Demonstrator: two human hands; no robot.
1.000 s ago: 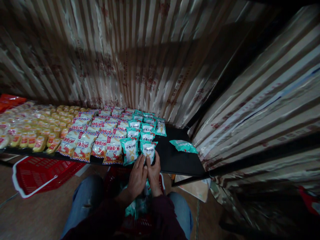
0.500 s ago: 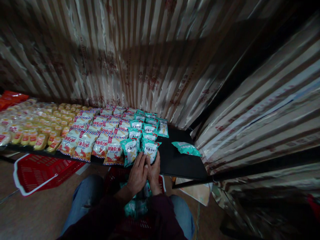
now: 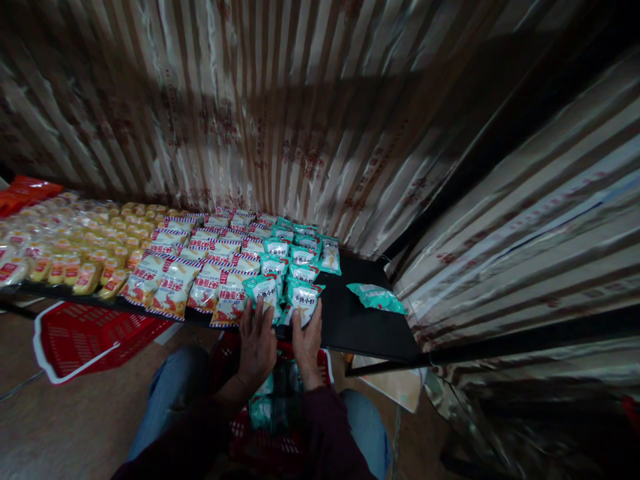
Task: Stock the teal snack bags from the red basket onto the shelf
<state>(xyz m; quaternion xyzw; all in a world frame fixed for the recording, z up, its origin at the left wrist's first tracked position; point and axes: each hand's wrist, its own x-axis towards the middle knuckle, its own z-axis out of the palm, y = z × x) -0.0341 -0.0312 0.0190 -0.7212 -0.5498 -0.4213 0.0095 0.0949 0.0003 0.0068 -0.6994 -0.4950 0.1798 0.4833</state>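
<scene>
1. At the right hand's (image 3: 307,337) 3 o'clock, bare black shelf (image 3: 350,327) leaves room for a low sideways pass.
2. At its 2 o'clock, a lone teal snack bag (image 3: 377,298) lies across that lane; bare shelf runs on its near side.
3. At 12, ranks of teal snack bags (image 3: 305,256) block a low push; a reach must pass above them, up to the striped backdrop (image 3: 300,133).
4. From the left hand's (image 3: 257,340) 9 to 11, red-and-white snack bags (image 3: 205,283) crowd the shelf.
5. Between the hands, a narrow gap opens at 6 towards the red basket (image 3: 290,445).
</scene>
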